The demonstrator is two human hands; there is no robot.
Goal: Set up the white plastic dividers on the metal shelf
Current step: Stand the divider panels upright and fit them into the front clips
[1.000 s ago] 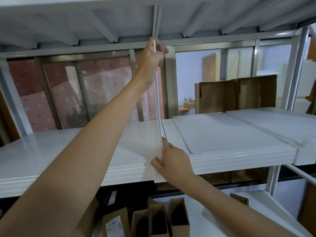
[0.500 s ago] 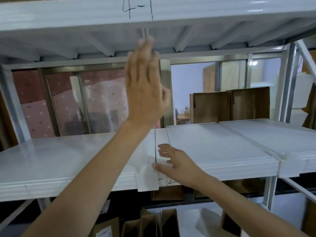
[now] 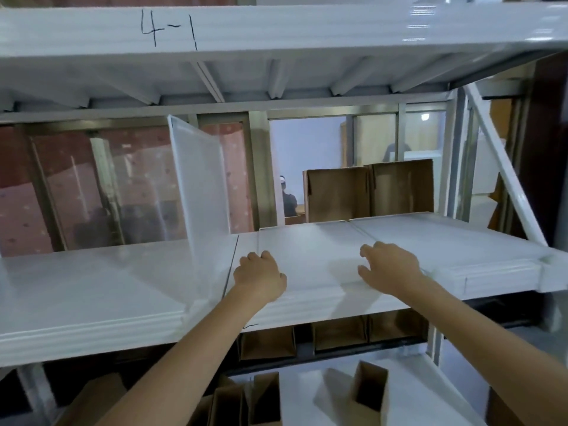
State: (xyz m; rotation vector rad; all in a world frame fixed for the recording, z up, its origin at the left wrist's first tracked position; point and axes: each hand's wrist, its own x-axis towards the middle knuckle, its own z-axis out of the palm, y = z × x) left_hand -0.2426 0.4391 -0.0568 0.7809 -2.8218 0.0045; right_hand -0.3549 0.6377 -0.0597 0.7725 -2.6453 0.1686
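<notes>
One translucent white divider (image 3: 201, 192) stands upright on the white metal shelf (image 3: 92, 290), left of centre, reaching up toward the shelf above. Further white dividers (image 3: 307, 244) lie flat in a stack on the shelf's right half. My left hand (image 3: 259, 276) rests on the left edge of that flat stack with its fingers curled over it. My right hand (image 3: 388, 269) lies on the stack further right, fingers bent and spread on the top sheet. Neither hand touches the upright divider.
The upper shelf beam (image 3: 276, 29) carries the handwritten mark 4-1. Brown cardboard boxes (image 3: 368, 192) stand behind the shelf, and more boxes (image 3: 264, 398) sit on the level below. A slanted brace (image 3: 504, 167) runs down the right side. A person (image 3: 287, 195) is far behind.
My left hand let go of the upright divider and came down onto the flat stack. My right hand moved from the divider's foot to the right, onto the stack. The divider now stands alone.
</notes>
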